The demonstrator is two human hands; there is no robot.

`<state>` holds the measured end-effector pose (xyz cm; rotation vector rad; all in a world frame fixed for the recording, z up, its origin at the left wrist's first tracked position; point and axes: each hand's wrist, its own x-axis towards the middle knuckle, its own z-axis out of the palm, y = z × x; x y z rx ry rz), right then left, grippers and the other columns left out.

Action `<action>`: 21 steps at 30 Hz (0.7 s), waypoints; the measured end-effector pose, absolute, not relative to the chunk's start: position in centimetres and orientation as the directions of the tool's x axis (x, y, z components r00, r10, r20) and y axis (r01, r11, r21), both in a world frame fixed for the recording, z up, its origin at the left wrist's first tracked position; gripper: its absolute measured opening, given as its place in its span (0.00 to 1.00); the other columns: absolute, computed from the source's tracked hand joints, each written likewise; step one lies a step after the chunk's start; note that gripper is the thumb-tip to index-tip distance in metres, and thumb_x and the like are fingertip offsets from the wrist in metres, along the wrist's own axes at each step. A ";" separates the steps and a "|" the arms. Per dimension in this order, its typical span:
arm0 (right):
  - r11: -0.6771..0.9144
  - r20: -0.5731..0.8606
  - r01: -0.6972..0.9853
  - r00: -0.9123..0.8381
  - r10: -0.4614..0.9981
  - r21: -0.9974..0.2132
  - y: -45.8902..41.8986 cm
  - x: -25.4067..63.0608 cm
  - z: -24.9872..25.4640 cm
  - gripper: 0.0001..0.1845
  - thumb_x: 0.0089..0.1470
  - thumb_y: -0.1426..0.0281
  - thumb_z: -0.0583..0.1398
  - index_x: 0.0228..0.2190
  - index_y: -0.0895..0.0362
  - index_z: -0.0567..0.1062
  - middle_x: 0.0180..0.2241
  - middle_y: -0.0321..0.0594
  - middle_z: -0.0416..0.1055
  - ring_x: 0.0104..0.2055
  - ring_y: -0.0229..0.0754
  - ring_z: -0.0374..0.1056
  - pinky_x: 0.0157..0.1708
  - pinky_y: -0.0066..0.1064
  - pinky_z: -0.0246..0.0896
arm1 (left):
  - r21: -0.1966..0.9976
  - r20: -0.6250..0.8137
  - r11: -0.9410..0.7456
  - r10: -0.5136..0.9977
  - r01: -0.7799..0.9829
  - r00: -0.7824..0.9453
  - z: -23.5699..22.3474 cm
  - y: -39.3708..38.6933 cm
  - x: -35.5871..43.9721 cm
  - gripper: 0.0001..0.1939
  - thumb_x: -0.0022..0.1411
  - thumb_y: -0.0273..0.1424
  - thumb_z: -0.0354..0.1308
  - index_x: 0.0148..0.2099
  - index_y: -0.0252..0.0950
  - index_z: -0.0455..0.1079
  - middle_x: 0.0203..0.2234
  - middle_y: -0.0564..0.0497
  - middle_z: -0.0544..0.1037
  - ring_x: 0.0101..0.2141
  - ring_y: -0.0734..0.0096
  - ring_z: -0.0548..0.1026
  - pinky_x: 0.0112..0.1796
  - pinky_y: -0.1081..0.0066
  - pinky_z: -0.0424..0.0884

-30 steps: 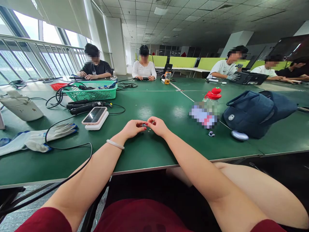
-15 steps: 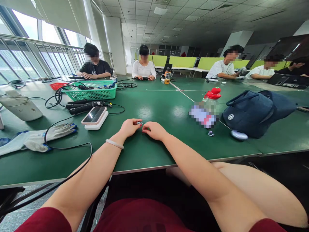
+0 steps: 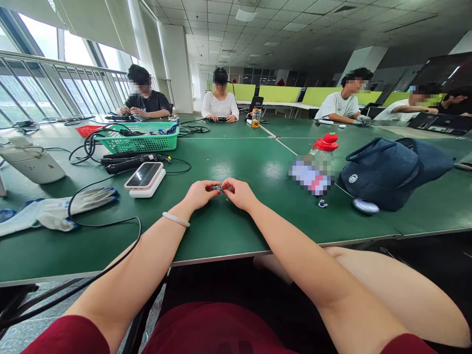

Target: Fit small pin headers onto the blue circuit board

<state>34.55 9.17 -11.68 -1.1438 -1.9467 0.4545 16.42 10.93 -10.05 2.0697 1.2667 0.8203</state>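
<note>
Just above the green table (image 3: 206, 236), my left hand (image 3: 198, 195) is closed, pinching a small silvery metal piece (image 3: 217, 188) between thumb and fingers. My right hand (image 3: 240, 193) is closed too, its fingertips at the right end of the same piece. A tiny shiny bit (image 3: 227, 198) shows just under the right fingertips. The piece is too small and too covered by fingers for its kind to be told.
Left of my hands are a phone (image 3: 145, 175) on a white box, knitted gloves (image 3: 70, 209), a black cable and a green basket (image 3: 140, 142). To the right stand a red-capped bottle (image 3: 324, 147) and a dark blue bag (image 3: 387, 172). Several people sit around the table.
My right hand has moved slightly left and up, and its fingertips now meet the metal piece in my left hand. A tiny shiny bit has come into view beneath them.
</note>
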 end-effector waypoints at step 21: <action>0.424 0.342 0.494 -0.251 0.905 -0.759 9.1 34.7 -11.8 0.16 0.48 0.74 0.59 0.40 0.53 0.64 0.28 0.30 0.71 0.25 0.33 0.63 0.30 0.27 0.57 | 0.598 0.215 -0.420 0.904 0.682 0.369 -8.7 9.5 17.0 0.21 0.54 0.37 0.62 0.50 0.36 0.76 0.32 0.49 0.80 0.33 0.66 0.74 0.38 0.70 0.69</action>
